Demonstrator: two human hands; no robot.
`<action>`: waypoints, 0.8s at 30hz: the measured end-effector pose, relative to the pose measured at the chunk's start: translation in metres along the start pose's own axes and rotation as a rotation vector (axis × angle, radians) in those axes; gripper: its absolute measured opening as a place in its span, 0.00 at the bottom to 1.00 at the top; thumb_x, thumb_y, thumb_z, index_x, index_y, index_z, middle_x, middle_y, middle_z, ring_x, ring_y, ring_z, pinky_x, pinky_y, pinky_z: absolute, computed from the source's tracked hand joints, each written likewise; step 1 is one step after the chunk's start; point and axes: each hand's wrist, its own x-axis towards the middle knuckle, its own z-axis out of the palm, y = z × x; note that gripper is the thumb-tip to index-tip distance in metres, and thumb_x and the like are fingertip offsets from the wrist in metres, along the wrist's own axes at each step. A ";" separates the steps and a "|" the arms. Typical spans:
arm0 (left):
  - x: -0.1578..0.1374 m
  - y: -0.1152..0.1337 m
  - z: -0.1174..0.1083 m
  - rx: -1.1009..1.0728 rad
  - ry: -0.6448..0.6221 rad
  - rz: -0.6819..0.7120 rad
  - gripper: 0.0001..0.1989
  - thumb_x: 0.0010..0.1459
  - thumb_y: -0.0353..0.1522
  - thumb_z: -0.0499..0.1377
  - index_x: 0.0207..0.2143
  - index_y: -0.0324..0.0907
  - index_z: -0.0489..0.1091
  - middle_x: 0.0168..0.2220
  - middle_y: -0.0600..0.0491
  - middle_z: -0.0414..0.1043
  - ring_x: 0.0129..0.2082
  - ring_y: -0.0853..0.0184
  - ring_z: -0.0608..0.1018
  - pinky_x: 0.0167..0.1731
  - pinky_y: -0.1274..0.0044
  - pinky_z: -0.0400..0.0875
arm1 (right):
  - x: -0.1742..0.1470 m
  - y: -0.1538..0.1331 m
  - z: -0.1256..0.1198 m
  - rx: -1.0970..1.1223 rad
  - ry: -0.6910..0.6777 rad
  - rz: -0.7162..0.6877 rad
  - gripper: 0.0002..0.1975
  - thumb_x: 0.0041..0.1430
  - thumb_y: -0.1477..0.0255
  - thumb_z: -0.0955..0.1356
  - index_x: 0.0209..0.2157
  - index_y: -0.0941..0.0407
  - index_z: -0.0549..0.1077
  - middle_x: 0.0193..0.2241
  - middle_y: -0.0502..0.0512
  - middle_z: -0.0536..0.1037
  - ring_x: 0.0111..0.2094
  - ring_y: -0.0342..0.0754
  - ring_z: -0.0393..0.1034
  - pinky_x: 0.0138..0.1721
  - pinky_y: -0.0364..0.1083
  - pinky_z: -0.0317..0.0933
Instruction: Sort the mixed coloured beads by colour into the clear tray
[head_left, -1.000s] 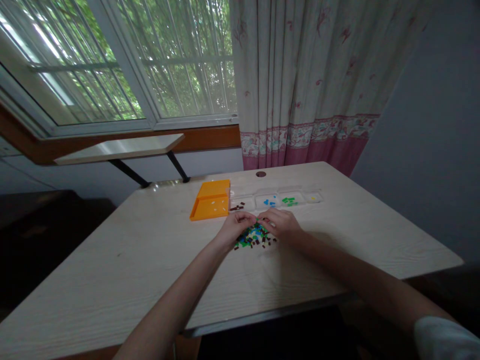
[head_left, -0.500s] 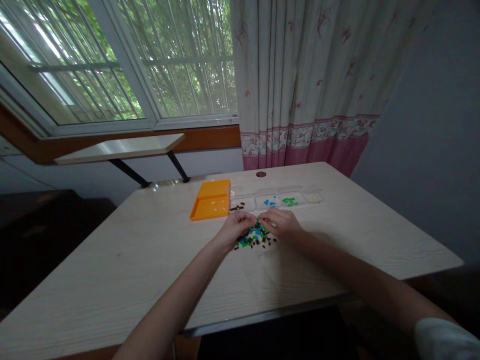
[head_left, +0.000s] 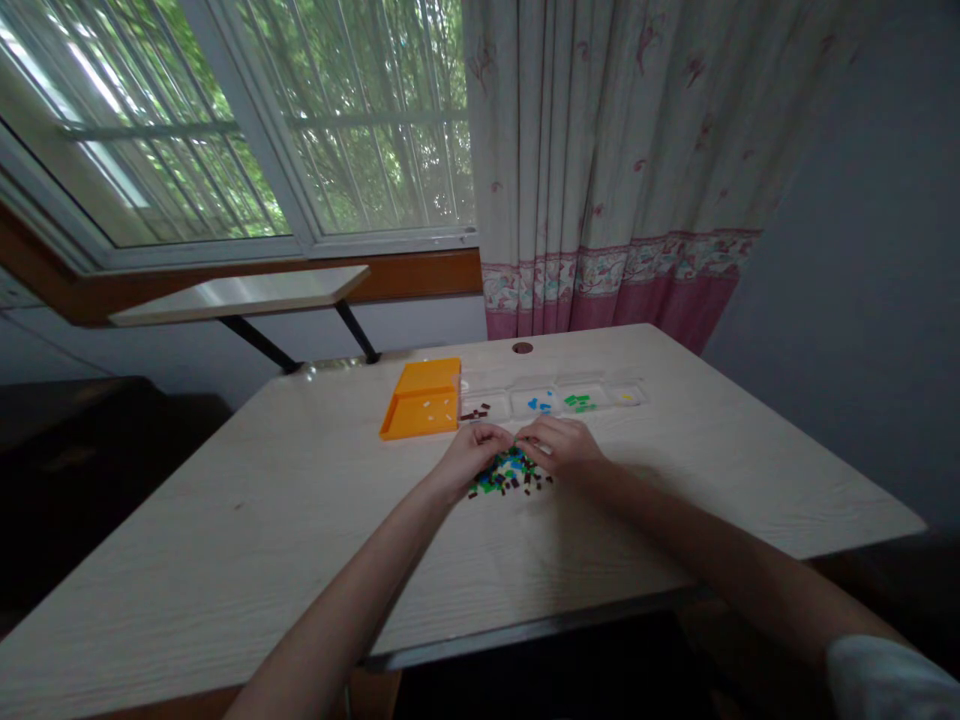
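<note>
A heap of small plastic pieces (head_left: 504, 476) in green, blue, dark brown and pale yellow lies on the table under my fingers. Over its far edge my left hand (head_left: 475, 452) and my right hand (head_left: 562, 441) meet with fingertips almost touching. Both pinch at a small green piece (head_left: 516, 441) between them; its shape is too small to make out. Just beyond my hands is a clear tray (head_left: 534, 388) of compartments, holding dark brown pieces (head_left: 475, 412), blue pieces (head_left: 540, 402), green pieces (head_left: 579, 403) and a bit of yellow (head_left: 628, 397).
An open orange box (head_left: 420, 377) with several white pieces in it stands left of the clear tray. At the back left, a raised shelf (head_left: 255, 292) on black legs overhangs the wooden table (head_left: 300, 520). A window and a curtain (head_left: 600, 180) are behind.
Hardly anything differs. Both hands stay pinched together above the heap, with only a slight shift at the fingertips and the green piece between them.
</note>
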 end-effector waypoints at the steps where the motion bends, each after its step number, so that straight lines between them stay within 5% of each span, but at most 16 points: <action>1: 0.000 0.000 0.000 -0.004 -0.001 0.001 0.13 0.41 0.37 0.61 0.23 0.35 0.69 0.12 0.62 0.55 0.12 0.80 0.51 0.14 0.82 0.40 | 0.000 0.000 0.000 0.004 0.003 0.004 0.09 0.57 0.67 0.62 0.32 0.55 0.72 0.27 0.51 0.75 0.27 0.40 0.67 0.29 0.39 0.56; 8: 0.001 -0.001 -0.001 0.082 0.015 0.054 0.13 0.43 0.38 0.60 0.24 0.35 0.70 0.16 0.58 0.63 0.14 0.79 0.58 0.15 0.84 0.49 | 0.000 0.002 -0.001 0.029 0.008 -0.006 0.09 0.57 0.68 0.62 0.33 0.55 0.72 0.27 0.51 0.75 0.27 0.41 0.68 0.30 0.40 0.57; 12: 0.003 -0.005 -0.010 0.412 0.110 0.187 0.11 0.48 0.36 0.57 0.28 0.36 0.72 0.26 0.51 0.71 0.24 0.71 0.69 0.25 0.80 0.63 | 0.004 0.006 -0.006 0.099 0.108 0.026 0.08 0.57 0.70 0.63 0.33 0.56 0.72 0.28 0.52 0.75 0.29 0.42 0.68 0.31 0.40 0.59; 18: -0.002 0.000 -0.018 0.998 0.176 0.235 0.10 0.52 0.32 0.53 0.35 0.42 0.72 0.36 0.50 0.71 0.36 0.66 0.72 0.38 0.76 0.65 | 0.010 0.015 -0.021 0.259 0.312 0.172 0.06 0.55 0.71 0.64 0.31 0.55 0.73 0.27 0.53 0.74 0.29 0.42 0.67 0.28 0.41 0.61; 24: -0.007 0.004 -0.017 1.192 0.101 0.228 0.12 0.56 0.34 0.50 0.38 0.47 0.72 0.39 0.52 0.69 0.39 0.66 0.72 0.39 0.78 0.65 | 0.014 0.014 -0.030 0.352 0.481 0.257 0.03 0.52 0.71 0.67 0.28 0.54 0.74 0.24 0.51 0.73 0.25 0.42 0.65 0.25 0.42 0.59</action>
